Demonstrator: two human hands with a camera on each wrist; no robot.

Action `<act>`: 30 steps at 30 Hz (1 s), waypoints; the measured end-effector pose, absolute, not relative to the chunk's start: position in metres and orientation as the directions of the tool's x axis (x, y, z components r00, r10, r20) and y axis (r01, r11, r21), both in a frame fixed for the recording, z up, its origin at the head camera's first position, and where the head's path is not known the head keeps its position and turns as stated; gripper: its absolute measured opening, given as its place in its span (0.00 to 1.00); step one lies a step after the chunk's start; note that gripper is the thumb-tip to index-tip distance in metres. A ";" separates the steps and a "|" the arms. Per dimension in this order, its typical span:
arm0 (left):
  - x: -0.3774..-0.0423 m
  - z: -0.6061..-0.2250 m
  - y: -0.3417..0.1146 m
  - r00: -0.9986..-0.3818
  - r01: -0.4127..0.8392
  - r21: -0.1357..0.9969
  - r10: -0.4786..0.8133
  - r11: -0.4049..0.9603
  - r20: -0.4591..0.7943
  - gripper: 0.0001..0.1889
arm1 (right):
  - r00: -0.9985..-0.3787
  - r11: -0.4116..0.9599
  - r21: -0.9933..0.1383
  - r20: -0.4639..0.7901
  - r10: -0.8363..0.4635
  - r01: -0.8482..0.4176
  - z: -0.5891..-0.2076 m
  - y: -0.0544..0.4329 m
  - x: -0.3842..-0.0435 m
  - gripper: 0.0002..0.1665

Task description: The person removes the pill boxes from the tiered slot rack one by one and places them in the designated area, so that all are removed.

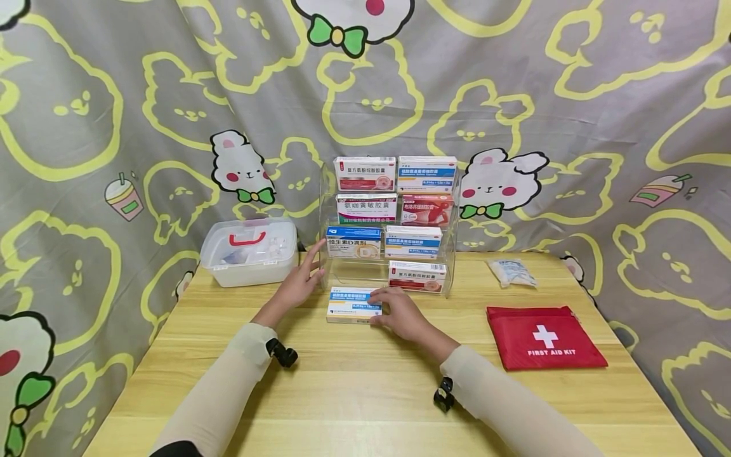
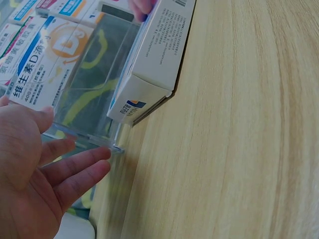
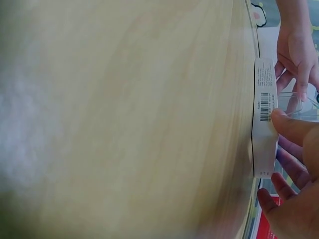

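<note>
My right hand (image 1: 402, 312) pinches the right end of a blue-and-white medicine box (image 1: 349, 306), thumb on the near side and fingers over the top. The box is on the table before a clear tiered display stand (image 1: 355, 273). In the right wrist view, the box's barcoded side (image 3: 265, 107) faces the camera beside my thumb. My left hand (image 1: 297, 285) is at the stand's left edge, fingers spread and holding nothing. The left wrist view shows those fingers (image 2: 75, 169) near the stand's lower corner; whether they touch it I cannot tell.
Several medicine boxes fill the stand's tiers, among them a vitamin D box (image 1: 354, 244) and a red-and-white box (image 1: 418, 277) at bottom right. A lidded plastic bin (image 1: 251, 270) is at left. A red first aid pouch (image 1: 545, 339) and a small clear packet (image 1: 512, 273) lie at right.
</note>
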State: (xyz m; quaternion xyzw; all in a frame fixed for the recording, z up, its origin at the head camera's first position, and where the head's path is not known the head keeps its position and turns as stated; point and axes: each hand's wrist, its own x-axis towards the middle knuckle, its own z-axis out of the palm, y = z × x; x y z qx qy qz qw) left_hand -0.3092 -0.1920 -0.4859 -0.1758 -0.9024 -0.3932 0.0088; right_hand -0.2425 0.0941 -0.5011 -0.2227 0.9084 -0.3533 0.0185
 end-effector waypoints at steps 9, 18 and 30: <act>-0.309 -0.486 -0.193 -0.936 0.329 0.698 0.315 0.636 0.154 0.42 | -0.898 0.646 -0.652 0.127 -0.422 -0.397 -0.499 0.095 -0.241 0.24; -0.309 -0.484 -0.193 -0.937 0.326 0.701 0.314 0.635 0.151 0.42 | -0.902 0.639 -0.662 0.137 -0.410 -0.391 -0.492 0.102 -0.242 0.26; -0.307 -0.483 -0.191 -0.941 0.315 0.716 0.305 0.623 0.148 0.42 | -0.905 0.597 -0.695 0.198 -0.377 -0.401 -0.473 0.117 -0.243 0.27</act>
